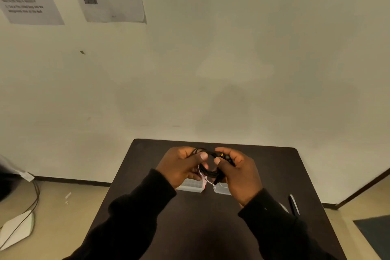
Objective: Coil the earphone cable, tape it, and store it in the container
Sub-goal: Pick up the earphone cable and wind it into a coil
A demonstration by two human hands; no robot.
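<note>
Left hand (pixel 181 164): fingers curled, thumb pressed onto the left side of the coiled black earphone cable (pixel 207 170).
Right hand (pixel 236 172): closed around the coil's right side; black earbuds lie under its fingers.
Cable: held between both hands, above the dark rectangular table (pixel 274 175).
Clear plastic container (pixel 191 187): on the table, directly beneath the hands.
Clear lid (pixel 221 190): below the right hand.
Pen-like object (pixel 294 203): right of the right wrist.

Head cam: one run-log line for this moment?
phase: taping coil | left hand: grips earphone cable | right hand: grips cable | container: open on table, under hands
</note>
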